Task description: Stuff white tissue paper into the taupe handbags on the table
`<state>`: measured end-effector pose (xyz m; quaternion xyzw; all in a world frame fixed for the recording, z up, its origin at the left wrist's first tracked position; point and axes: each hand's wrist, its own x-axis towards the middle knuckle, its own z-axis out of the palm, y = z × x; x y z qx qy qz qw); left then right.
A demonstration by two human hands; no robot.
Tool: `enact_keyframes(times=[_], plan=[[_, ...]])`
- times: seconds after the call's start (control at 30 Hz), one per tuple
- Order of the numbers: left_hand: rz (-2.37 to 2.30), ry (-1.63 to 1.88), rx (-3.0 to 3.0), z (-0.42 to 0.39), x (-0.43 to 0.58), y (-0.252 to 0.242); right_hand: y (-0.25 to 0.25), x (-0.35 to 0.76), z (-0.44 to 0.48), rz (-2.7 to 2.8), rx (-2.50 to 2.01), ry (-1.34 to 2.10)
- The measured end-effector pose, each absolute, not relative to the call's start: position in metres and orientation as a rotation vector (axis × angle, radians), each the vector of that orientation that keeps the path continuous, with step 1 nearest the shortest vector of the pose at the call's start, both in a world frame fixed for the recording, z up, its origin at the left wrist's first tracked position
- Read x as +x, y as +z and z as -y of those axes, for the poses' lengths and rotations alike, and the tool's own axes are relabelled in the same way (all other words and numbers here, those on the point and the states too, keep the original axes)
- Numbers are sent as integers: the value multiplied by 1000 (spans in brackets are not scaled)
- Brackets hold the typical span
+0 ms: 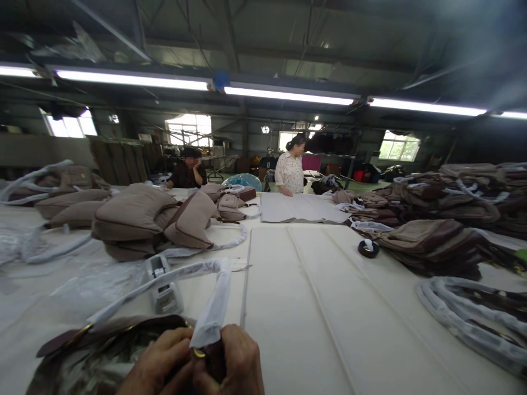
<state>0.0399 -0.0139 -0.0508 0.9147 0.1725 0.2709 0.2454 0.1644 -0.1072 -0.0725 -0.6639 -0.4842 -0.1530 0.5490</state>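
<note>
At the bottom edge my left hand (158, 362) and my right hand (236, 359) are closed together on a brown handbag (90, 356) wrapped in clear plastic. They pinch the spot where its strap (173, 274), wrapped in white foam paper, meets a gold ring. The strap loops up and over to the left of the bag. A white tape dispenser (162, 285) stands on the table just behind the strap.
Piles of taupe handbags (140, 219) lie at left and stacks of brown bags (432, 241) at right on the long white table (313, 307). A black tape roll (368, 248) lies mid-right, wrapped straps (473, 315) near right. Two people (290, 170) are at the far end.
</note>
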Motion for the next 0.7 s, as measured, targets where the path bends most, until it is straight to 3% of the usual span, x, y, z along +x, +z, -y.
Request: enact_keyframes(times=[0.1,0.3,0.7], plan=[[-551,771,2696,20,35,-39,-56,167,118,1272,-1556,-247],[-690,442,2845,4,19,-25,-40,180,141,1346,-1538,-271],[-818,811,3421,-49,-40,-13,-55,197,149,1443,-1531,-280]])
